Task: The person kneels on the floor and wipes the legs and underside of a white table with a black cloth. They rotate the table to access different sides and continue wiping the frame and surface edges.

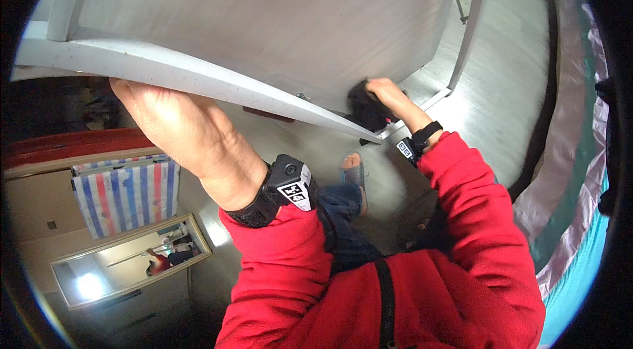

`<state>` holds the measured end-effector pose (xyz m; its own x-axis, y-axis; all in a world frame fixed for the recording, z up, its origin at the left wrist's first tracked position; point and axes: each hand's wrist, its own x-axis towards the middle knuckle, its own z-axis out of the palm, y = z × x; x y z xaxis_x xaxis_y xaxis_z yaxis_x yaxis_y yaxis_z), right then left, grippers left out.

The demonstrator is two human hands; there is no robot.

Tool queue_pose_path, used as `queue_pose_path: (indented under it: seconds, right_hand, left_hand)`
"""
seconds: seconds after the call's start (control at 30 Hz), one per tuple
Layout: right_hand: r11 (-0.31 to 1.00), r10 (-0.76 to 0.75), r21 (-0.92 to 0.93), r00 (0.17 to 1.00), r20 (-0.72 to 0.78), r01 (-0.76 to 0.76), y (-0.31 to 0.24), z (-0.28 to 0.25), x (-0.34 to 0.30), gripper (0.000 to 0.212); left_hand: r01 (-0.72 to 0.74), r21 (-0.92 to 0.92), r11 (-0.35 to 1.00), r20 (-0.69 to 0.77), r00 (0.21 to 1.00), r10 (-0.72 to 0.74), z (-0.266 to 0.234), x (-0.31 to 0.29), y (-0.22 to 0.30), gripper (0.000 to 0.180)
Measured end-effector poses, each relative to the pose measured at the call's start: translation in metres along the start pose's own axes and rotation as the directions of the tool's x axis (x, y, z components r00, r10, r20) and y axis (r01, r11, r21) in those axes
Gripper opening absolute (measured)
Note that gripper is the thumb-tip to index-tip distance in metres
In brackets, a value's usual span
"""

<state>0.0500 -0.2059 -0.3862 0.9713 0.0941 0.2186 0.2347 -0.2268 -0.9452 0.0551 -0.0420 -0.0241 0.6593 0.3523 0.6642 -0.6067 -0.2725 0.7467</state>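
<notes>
Clamped on bunched black cloth (366, 107), the right hand (384, 90) is at a corner of the white frame (198, 80), which could tip if the left hand (158, 103), its grip hidden and impossible to tell, slipped.

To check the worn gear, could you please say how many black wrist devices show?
2: one device on the left wrist and a second device on the right wrist. Reflections in the mirror are too small to tell.
</notes>
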Motion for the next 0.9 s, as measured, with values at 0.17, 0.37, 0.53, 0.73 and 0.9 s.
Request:
queue_pose_path:
  seconds: [0.17, 0.37, 0.53, 0.73, 0.9]
  right_hand:
    - [0.796, -0.077, 0.606, 0.992, 0.096, 0.003, -0.181, -0.072, 0.039, 0.018]
    - [0.618, -0.632, 0.227, 0.647, -0.427, 0.753, -0.280, -0.138, 0.069, 0.029]
    - [0.384, -0.838, -0.757, 0.544, -0.045, 0.528, -0.173, -0.092, 0.056, 0.047]
    - [0.593, -0.495, -0.714, 0.868, 0.040, 0.372, -0.032, -0.040, -0.022, 0.053]
    - [0.694, -0.616, -0.590, 0.765, -0.190, 0.413, -0.104, -0.038, -0.002, 0.045]
  left_hand:
    - [-0.017, -0.092, 0.996, -0.042, 0.999, 0.013, 0.010, -0.005, 0.004, 0.028]
    - [-0.066, -0.049, 0.997, -0.036, 0.997, 0.065, 0.010, -0.004, 0.002, 0.037]
    - [-0.055, -0.045, 0.997, -0.032, 0.998, 0.054, 0.004, -0.003, -0.006, 0.032]
    - [-0.077, -0.009, 0.997, 0.014, 0.997, 0.077, 0.000, 0.002, -0.015, 0.032]
    - [-0.127, 0.001, 0.992, 0.014, 0.992, 0.127, 0.001, 0.002, -0.015, 0.039]
